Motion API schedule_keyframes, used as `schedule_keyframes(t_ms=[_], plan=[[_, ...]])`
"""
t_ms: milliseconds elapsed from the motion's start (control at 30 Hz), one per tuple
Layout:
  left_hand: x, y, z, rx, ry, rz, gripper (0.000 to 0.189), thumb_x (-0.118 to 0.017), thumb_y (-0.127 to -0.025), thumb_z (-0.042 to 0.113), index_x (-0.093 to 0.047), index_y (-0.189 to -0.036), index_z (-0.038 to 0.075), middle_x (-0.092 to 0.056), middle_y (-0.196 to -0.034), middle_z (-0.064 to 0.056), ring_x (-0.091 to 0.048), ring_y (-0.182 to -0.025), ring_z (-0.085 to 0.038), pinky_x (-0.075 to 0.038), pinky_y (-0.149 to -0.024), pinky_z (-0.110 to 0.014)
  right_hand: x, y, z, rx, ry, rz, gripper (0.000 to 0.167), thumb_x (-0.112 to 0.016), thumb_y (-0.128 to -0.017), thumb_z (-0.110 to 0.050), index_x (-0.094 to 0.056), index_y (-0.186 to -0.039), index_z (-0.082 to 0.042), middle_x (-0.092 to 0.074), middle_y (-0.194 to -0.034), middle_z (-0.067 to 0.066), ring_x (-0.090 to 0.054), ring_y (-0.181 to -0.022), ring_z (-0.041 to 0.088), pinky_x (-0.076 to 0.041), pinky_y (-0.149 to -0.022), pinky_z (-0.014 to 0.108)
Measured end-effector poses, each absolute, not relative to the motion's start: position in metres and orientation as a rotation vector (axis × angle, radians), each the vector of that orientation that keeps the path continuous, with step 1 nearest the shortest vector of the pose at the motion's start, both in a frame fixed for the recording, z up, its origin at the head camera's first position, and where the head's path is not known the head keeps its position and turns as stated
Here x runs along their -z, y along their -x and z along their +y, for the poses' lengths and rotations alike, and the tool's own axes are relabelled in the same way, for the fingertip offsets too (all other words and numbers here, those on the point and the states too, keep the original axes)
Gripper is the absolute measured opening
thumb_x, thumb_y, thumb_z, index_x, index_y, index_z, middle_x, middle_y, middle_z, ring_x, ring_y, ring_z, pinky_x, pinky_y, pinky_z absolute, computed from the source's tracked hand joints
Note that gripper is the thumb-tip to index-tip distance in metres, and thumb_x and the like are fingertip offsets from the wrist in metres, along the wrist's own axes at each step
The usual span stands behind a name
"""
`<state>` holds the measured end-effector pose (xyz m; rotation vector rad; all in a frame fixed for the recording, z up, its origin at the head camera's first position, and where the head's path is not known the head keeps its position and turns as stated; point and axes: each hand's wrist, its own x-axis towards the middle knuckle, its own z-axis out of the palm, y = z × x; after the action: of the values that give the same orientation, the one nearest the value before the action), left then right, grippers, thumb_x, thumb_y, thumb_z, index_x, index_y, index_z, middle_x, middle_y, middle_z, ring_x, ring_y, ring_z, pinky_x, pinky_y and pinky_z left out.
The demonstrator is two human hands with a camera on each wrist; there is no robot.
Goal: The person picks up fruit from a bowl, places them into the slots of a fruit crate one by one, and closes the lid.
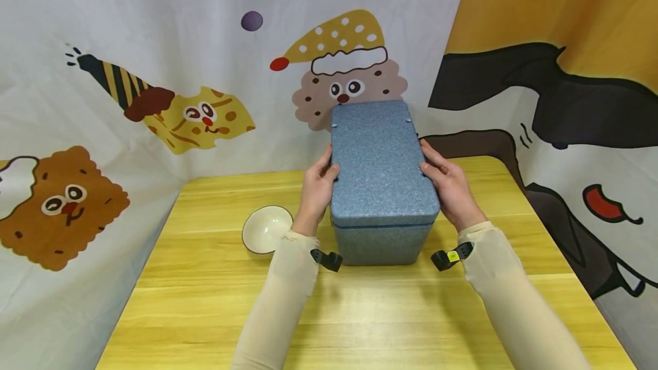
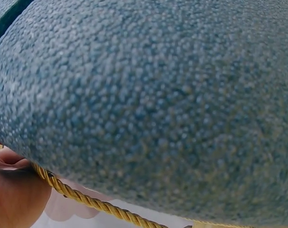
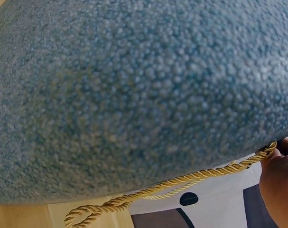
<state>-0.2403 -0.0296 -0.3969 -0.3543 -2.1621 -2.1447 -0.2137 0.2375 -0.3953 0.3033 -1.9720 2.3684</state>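
A blue speckled foam box [image 1: 381,247] stands upright on the table, with its foam lid [image 1: 382,170] on top. My left hand [image 1: 316,190] grips the lid's left edge, thumb nearer me than the fingers. At the opposite edge, my right hand [image 1: 452,190] holds the lid in the same way. The foam wall fills most of both wrist views. A twisted gold rope [image 3: 200,175] runs along the box's side past my right hand's fingertips; another stretch of gold rope [image 2: 96,203] shows beside my left hand. The box's inside is hidden.
A white bowl [image 1: 262,232] with a dark rim sits left of the box, partly behind my left forearm. The wood-grain table [image 1: 205,301] reaches back to a curtain [image 1: 205,27] printed with cartoon figures. Each wrist carries a black strapped camera.
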Motion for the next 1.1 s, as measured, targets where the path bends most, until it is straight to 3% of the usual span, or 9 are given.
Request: schedule_keyframes(t_ms=[333,567,933,1100], plan=[[0.397,0.240,-0.032,2.046,0.380,-2.224,0.050,-0.049,-0.103,0.004,-0.032,-0.149,-0.002,-0.031,-0.155,-0.009,-0.031,-0.140,-0.019,-0.033,-0.110,-0.034,0.397,0.211,0.237,-2.314,-0.328,-1.997,0.055,-0.052,-0.103,-0.010,-0.028,-0.150,0.006,-0.020,-0.161,0.012,-0.015,-0.147,0.021,-0.020,-0.115,0.027],[0.392,0.241,-0.036,2.018,0.379,-2.244,0.050,-0.049,-0.103,0.005,-0.032,-0.150,-0.001,-0.032,-0.155,-0.012,-0.037,-0.137,-0.020,-0.036,-0.108,-0.035,0.398,0.213,0.236,-2.290,-0.350,-1.998,0.054,-0.052,-0.103,-0.011,-0.031,-0.150,0.005,-0.025,-0.160,0.006,-0.017,-0.146,0.020,-0.023,-0.114,0.027],[0.389,0.242,-0.030,2.014,0.356,-2.291,0.051,-0.049,-0.103,0.008,-0.031,-0.151,0.002,-0.030,-0.156,-0.010,-0.032,-0.140,-0.019,-0.034,-0.110,-0.033,0.391,0.213,0.239,-2.365,-0.251,-1.977,0.054,-0.053,-0.102,-0.009,-0.031,-0.149,0.005,-0.024,-0.160,0.009,-0.018,-0.146,0.019,-0.025,-0.113,0.026],[0.388,0.240,-0.041,1.947,0.354,-2.337,0.051,-0.046,-0.106,0.016,-0.029,-0.152,0.000,-0.029,-0.157,-0.011,-0.032,-0.140,-0.021,-0.032,-0.111,-0.032,0.393,0.208,0.242,-2.402,-0.212,-2.000,0.058,-0.053,-0.103,-0.016,-0.028,-0.152,0.002,-0.021,-0.160,0.010,-0.020,-0.145,0.020,-0.029,-0.111,0.025]])
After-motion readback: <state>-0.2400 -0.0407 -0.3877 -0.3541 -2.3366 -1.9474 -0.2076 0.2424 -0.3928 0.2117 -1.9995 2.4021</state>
